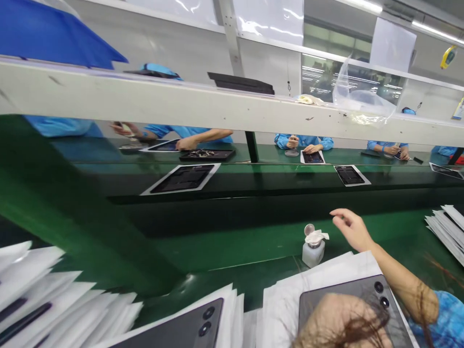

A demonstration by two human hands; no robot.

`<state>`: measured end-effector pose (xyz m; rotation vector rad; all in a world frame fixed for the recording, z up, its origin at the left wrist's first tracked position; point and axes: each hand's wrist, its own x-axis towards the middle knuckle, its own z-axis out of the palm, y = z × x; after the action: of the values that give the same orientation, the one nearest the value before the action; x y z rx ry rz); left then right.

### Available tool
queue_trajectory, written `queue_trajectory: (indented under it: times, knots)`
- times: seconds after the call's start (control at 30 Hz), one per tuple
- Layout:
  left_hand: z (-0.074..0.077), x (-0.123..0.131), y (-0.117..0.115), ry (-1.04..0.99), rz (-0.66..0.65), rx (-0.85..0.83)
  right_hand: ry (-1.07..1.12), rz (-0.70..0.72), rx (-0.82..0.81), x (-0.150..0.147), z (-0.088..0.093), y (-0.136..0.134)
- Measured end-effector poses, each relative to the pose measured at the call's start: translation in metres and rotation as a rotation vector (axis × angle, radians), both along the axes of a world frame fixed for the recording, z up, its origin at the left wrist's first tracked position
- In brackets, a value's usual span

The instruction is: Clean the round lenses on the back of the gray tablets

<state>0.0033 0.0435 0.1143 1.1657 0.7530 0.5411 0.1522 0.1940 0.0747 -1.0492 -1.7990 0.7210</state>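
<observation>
My right hand (350, 229) hovers above the green bench, just right of a small white bottle (313, 249) with a white cloth on its top. Its fingers are loosely apart and hold nothing. A dark grey tablet back (366, 292) with two camera lenses lies on white sheets (282, 299) below that arm. My left hand (328, 319) is a blurred shape resting on this tablet at the bottom edge, behind loose strands of hair; its fingers do not show. A second dark tablet back (188, 331) lies on white sheets to the left.
Stacks of white sleeves sit at the left (43, 290) and the right edge (447, 227). A dark conveyor carries black trays (184, 178) (350, 175). Across it, people in blue sleeves (192, 133) work. A white shelf beam (181, 104) holds a plastic bag (362, 101).
</observation>
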Motion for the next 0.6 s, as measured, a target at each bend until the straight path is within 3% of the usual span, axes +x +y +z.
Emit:
queue_trajectory:
  times: [0.07, 0.17, 0.33, 0.43, 0.6]
  knots:
    - [-0.003, 0.005, 0.008, 0.006, 0.007, 0.028, 0.032, -0.053, -0.043, 0.026, 0.020, -0.019]
    - [-0.001, 0.009, 0.012, 0.010, 0.082, 0.048, -0.004, -0.036, -0.095, 0.065, 0.045, -0.068]
    - [0.019, 0.010, 0.000, 0.007, 0.136, 0.049, -0.252, 0.185, -0.181, 0.088, 0.060, -0.151]
    - [0.025, 0.012, -0.004, 0.003, 0.169, 0.068, -0.331, 0.192, -0.223, 0.082, 0.063, -0.172]
    - [0.025, 0.016, -0.002, 0.026, 0.112, 0.060, -0.246, 0.141, -0.229, 0.075, 0.066, -0.174]
